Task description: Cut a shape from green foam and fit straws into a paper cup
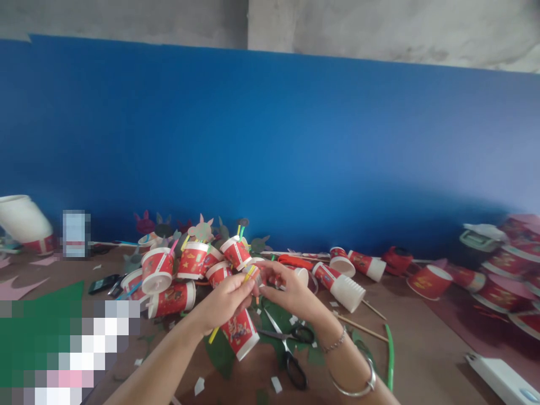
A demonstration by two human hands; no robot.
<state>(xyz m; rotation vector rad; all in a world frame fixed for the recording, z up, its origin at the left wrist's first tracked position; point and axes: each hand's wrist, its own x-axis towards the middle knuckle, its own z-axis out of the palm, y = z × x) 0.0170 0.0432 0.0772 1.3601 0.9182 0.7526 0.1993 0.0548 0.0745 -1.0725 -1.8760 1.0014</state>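
Observation:
Both hands meet over the middle of the brown table. My left hand (231,297) is closed around yellow straws (214,335), whose lower end sticks out beneath it. Close against it, my right hand (282,286) has its fingers bent and pinched near the straws' upper end; what lies between its fingertips is too small to make out. Just below the hands a red paper cup (240,333) lies tilted. Two pairs of black-handled scissors (288,337) lie crossed to the right of that cup, over green paper.
Red paper cups (194,260), some holding straws, crowd behind the hands. Stacked cups (346,291) and wooden sticks (363,326) lie to the right, near a green strip (388,360). A white device (502,379) sits front right. Behind stands a blue partition (270,140).

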